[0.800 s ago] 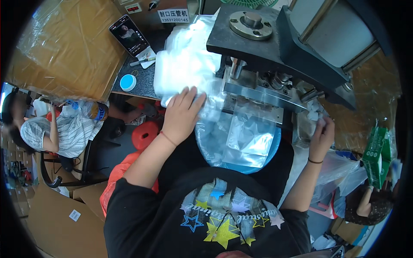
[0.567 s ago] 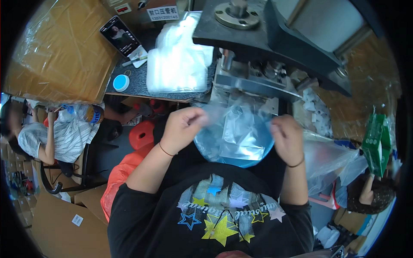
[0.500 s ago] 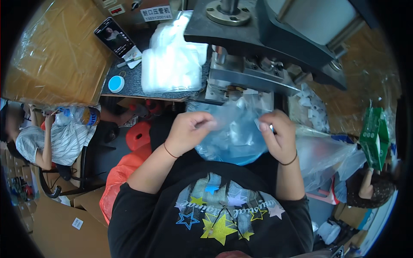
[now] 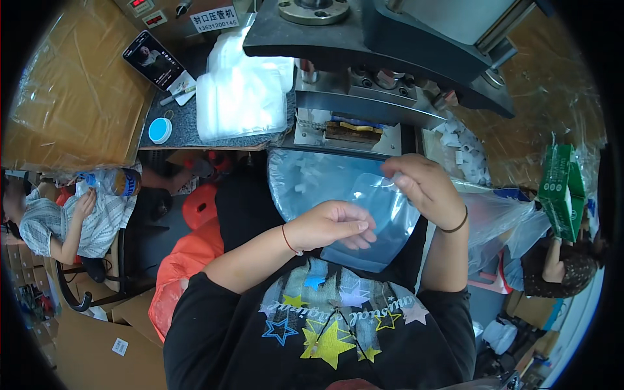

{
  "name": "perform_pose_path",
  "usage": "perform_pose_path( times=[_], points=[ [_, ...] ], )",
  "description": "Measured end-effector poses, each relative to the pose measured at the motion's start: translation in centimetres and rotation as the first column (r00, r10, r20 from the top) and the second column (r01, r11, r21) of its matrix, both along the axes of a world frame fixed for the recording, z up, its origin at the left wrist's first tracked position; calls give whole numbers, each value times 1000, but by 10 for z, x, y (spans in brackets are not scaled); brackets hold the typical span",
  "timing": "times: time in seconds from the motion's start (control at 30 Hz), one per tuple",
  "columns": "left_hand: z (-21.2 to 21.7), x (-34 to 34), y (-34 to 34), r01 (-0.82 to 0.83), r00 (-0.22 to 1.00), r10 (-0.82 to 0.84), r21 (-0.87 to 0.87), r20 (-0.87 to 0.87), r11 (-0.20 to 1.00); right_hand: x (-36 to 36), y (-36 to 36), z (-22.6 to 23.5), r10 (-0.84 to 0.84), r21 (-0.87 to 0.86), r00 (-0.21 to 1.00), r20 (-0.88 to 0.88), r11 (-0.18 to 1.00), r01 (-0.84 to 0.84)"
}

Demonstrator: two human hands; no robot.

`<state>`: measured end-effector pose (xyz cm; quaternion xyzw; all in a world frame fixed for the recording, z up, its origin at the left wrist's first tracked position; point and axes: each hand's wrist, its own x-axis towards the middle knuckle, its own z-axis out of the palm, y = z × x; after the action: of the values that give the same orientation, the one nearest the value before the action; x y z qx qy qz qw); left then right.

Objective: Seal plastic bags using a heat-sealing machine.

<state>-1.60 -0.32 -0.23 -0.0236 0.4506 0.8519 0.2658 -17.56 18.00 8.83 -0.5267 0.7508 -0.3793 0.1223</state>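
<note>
A clear plastic pouch (image 4: 374,188) hangs from my right hand (image 4: 426,188), whose thumb and fingers are closed at its upper edge. My left hand (image 4: 338,224) is in front of the pouch's lower part, fingers loosely spread and a little blurred, with nothing visible in them. Below both hands lies a large bluish plastic bag (image 4: 286,175) containing small white scraps. The see-through layers overlap, so the pouch's lower edge is hard to make out. Just beyond stands a metal press (image 4: 370,104), with a brown-and-yellow block (image 4: 354,132) at its base.
On the table at left lie a stack of clear pouches (image 4: 240,107), a phone (image 4: 153,58) and a round blue-topped container (image 4: 160,130). White plastic offcuts (image 4: 461,153) are heaped right of the press. Other people sit at far left (image 4: 71,221) and far right (image 4: 559,270).
My hands were level and apart over the bag. The left has moved down and rightward, the right slightly up. The pouch shows more clearly, and the view has shifted a little.
</note>
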Motion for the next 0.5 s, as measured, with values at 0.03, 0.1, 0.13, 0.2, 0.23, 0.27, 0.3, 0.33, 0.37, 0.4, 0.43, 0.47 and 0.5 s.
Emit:
perform_pose_path(
  times=[0.03,0.1,0.13,0.2,0.23,0.27,0.3,0.33,0.37,0.4,0.43,0.47,0.5],
  points=[
    [-1,-1,-1,1,1000,-1,1,-1,1000,-4,4,-2,-155,40,982,-106,986,160],
    [-1,-1,-7,-85,996,88,-104,27,991,-22,18,-7,-434,77,800,-415,859,506],
    [-1,-4,-11,-89,995,92,-106,28,990,-37,28,-11,-497,121,687,-530,758,641],
    [-4,-18,-26,-231,969,240,-125,59,965,-56,54,-23,-461,268,675,-576,673,689],
    [-4,-24,-33,-235,968,244,-129,59,963,-62,61,-29,-416,401,667,-618,563,723],
    [-4,-31,-38,-269,961,273,-92,40,959,-67,63,-36,-415,398,670,-615,570,719],
    [-3,-36,-43,-302,953,303,-55,21,952,-71,62,-44,-439,375,705,-558,624,685],
    [-1,-40,-45,-337,940,338,-35,51,941,-75,62,-50,-457,346,738,-497,676,651],
    [0,-42,-45,-349,935,351,-47,45,936,-77,64,-57,-453,336,743,-492,689,643],
    [1,-42,-45,-338,940,340,-36,44,940,-76,66,-62,-499,224,713,-492,719,658],
    [0,-41,-45,-327,944,328,-27,44,944,-75,67,-66,-545,108,685,-484,739,665],
    [-8,-38,-43,-381,924,381,-7,-27,925,-73,68,-70,-621,90,652,-434,690,718],
    [-10,-37,-51,-393,919,392,-14,-34,920,-73,71,-75,-617,82,659,-431,700,709]
  ],
)
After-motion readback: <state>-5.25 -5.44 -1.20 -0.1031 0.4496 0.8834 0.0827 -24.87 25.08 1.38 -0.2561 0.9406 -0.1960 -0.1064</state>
